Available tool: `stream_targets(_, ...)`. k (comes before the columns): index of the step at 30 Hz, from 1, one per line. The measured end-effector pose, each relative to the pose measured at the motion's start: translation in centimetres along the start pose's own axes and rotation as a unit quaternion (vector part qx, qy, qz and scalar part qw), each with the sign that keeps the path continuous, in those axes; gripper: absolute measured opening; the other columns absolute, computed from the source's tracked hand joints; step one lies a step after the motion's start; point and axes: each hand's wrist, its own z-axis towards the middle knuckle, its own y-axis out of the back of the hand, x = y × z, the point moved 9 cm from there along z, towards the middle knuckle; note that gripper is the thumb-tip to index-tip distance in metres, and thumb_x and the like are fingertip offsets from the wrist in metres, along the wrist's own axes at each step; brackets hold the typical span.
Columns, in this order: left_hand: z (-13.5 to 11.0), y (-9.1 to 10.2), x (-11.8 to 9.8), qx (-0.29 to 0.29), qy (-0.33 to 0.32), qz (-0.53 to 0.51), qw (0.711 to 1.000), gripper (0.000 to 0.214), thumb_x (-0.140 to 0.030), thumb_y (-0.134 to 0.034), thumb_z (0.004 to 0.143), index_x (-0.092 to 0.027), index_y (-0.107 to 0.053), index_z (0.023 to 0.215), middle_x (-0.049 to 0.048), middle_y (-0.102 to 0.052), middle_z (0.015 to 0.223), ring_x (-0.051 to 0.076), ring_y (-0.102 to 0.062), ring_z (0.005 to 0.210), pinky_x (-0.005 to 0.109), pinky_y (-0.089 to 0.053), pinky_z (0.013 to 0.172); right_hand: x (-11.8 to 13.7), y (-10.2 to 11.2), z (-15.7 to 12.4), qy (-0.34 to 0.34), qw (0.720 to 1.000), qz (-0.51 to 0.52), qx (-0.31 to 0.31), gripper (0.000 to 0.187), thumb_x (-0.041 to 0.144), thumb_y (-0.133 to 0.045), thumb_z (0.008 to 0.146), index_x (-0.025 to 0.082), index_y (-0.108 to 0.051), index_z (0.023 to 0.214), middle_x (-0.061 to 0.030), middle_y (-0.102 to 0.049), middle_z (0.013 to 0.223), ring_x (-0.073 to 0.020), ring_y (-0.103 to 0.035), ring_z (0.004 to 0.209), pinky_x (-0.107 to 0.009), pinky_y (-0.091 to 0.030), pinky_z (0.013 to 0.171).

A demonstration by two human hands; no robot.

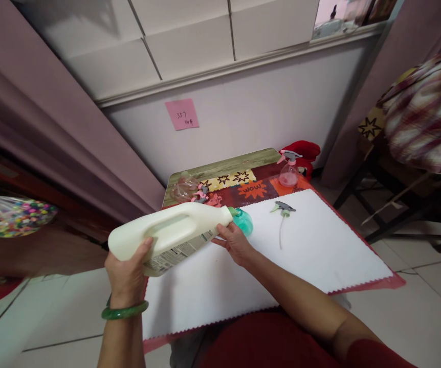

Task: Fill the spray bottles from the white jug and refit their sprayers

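A large white jug (170, 232) with a moulded handle and a label is held on its side above the table. My left hand (127, 276), with a green bangle at the wrist, grips its base end. My right hand (235, 241) is closed around its neck, just below the teal cap (242, 220). Under them lies a white cloth (308, 250) with a red zigzag edge.
A grey-green spray head with its tube (282, 212) lies loose on the cloth. A small pink spray bottle (289, 171) stands at the table's far right, a clear bottle (184, 188) lies far left. A pink note (182, 114) is stuck on the wall. A chair with a striped bundle (423, 117) stands to the right.
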Motion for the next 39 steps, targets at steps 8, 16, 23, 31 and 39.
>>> stream_targets(8,0.03,0.02,-0.01,-0.006,-0.003,0.004,1.0,0.049,-0.032,-0.098,0.055,-0.02,-0.078,0.098,0.0101,-0.08,0.115,0.031,-0.077,0.103,0.044,-0.065,0.096,-0.07,0.05,0.04,-0.002,1.0,-0.001,-0.001,0.057,0.053,-0.094,0.069,0.027,-0.071,0.113,-0.0062,-0.073,0.14,-0.0313,-0.069,0.13,-0.056,-0.059,0.111)
stream_targets(16,0.0,-0.03,-0.02,0.0,-0.005,0.0,1.0,0.051,-0.034,-0.099,0.056,-0.019,-0.079,0.1,0.0103,-0.08,0.116,0.03,-0.076,0.104,0.047,-0.063,0.101,-0.13,0.02,0.1,-0.001,1.0,0.004,0.001,0.059,0.056,-0.095,0.067,0.027,-0.071,0.112,-0.0054,-0.074,0.138,-0.0312,-0.07,0.129,-0.055,-0.06,0.111)
stream_targets(23,-0.12,0.15,-0.12,-0.009,0.006,0.009,1.0,0.057,-0.035,-0.099,0.053,-0.018,-0.079,0.103,0.0107,-0.079,0.118,0.03,-0.074,0.103,0.048,-0.061,0.104,-0.12,0.1,0.08,-0.001,1.0,0.002,-0.002,0.057,0.055,-0.095,0.068,0.027,-0.071,0.113,-0.0053,-0.074,0.137,-0.03,-0.071,0.126,-0.057,-0.059,0.112)
stream_targets(31,-0.03,0.04,-0.08,-0.006,0.002,0.004,1.0,0.053,-0.034,-0.099,0.053,-0.019,-0.079,0.1,0.0097,-0.08,0.117,0.028,-0.075,0.101,0.044,-0.064,0.097,-0.34,0.17,0.19,-0.005,1.0,0.006,-0.004,0.062,0.057,-0.096,0.066,0.026,-0.071,0.115,-0.0057,-0.075,0.134,-0.0296,-0.071,0.125,-0.055,-0.059,0.11)
stream_targets(39,0.34,0.22,0.3,0.001,-0.002,0.002,1.0,0.054,-0.034,-0.1,0.053,-0.022,-0.082,0.103,0.006,-0.081,0.112,0.023,-0.075,0.095,0.034,-0.065,0.09,-0.33,0.2,0.23,-0.003,1.0,0.009,-0.002,0.063,0.057,-0.096,0.066,0.027,-0.072,0.115,-0.0053,-0.075,0.135,-0.0299,-0.071,0.125,-0.055,-0.06,0.11)
